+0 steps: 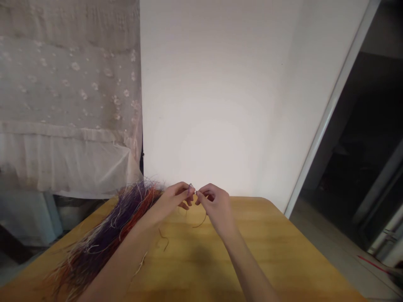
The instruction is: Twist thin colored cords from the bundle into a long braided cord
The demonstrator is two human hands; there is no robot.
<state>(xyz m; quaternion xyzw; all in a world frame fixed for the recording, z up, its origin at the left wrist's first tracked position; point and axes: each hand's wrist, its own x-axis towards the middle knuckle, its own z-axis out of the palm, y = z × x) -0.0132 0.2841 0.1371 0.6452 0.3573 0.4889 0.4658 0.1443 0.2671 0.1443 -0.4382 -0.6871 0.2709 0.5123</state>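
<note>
My left hand (176, 197) and my right hand (214, 203) meet fingertip to fingertip above the far part of a wooden table (283, 260). Both pinch a thin dark thread (201, 223) that loops down from between them towards the tabletop. A long bundle of purple, orange and white strands (103, 235) lies on the table under and left of my left forearm. A short loose strand (163, 240) rests on the wood between my arms.
A white wall (220, 105) rises right behind the table's far edge. A lace curtain (69, 96) hangs at the left. To the right, a pale frame (327, 109) borders a dark opening, with floor below the table's right edge.
</note>
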